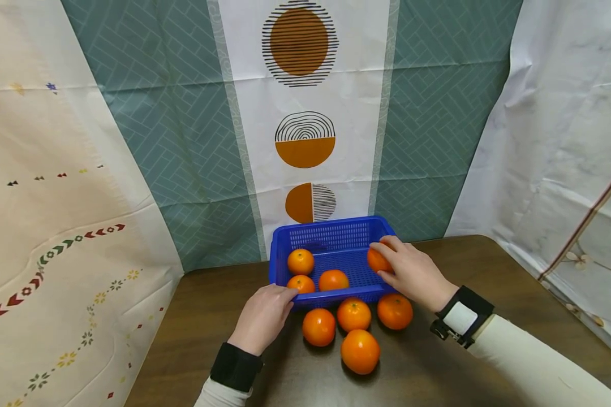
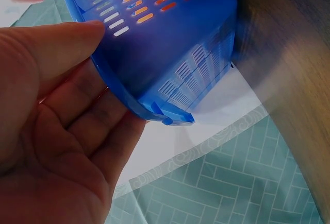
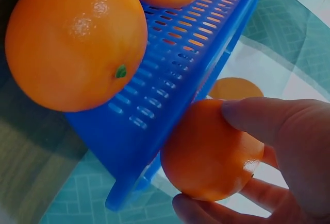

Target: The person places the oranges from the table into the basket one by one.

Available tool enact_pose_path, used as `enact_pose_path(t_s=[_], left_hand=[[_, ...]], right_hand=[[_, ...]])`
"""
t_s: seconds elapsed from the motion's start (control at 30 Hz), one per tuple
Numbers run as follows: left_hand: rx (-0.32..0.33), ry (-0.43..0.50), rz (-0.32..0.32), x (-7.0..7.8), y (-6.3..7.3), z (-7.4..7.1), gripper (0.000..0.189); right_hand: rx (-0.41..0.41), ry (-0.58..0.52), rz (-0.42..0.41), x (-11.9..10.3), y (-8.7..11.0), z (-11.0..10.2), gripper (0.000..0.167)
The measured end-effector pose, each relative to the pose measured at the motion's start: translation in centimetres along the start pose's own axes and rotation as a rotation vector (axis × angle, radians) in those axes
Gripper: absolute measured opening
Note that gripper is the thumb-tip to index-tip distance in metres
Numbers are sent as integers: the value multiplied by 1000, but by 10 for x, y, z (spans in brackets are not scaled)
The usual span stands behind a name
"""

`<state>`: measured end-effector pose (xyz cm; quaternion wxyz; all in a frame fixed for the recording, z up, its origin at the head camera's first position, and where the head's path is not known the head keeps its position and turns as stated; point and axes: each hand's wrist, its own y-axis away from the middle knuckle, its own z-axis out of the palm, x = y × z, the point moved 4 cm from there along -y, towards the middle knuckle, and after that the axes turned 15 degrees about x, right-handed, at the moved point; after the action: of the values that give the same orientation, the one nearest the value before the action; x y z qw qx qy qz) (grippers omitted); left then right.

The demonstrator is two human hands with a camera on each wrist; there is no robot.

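Observation:
A blue plastic basket with slotted sides stands against the back cloth. My left hand grips its near left corner; in the left wrist view the thumb lies on the outer wall and the fingers go over the rim. At the basket's right end, my right hand holds an orange between thumb and fingers, level with the rim in the right wrist view. Inside the basket's left half lie three oranges, one at the back, one by the left hand and one near the middle.
Several oranges sit on the wooden table in front of the basket: a left one, a middle one, a right one and the nearest. Patterned cloths hang behind and at both sides.

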<state>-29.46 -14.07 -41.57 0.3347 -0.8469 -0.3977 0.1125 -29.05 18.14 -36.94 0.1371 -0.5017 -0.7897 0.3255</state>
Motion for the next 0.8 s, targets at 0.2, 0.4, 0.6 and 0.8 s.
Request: enact_pose_path(t_s=[0.2, 0.4, 0.6, 0.8], left_hand=[[3, 1, 1, 1, 0, -1, 23], [2, 4, -1, 0, 0, -2, 24], [4, 5, 4, 0, 1, -2, 24], [6, 8, 8, -1, 1, -1, 25]], right_hand=[[-35, -17, -3, 1, -3, 11, 58], [-82, -22, 1, 3, -4, 22, 58], [-154, -57, 43, 4, -7, 31, 56], [-269, -137, 184, 11, -10, 41, 54]])
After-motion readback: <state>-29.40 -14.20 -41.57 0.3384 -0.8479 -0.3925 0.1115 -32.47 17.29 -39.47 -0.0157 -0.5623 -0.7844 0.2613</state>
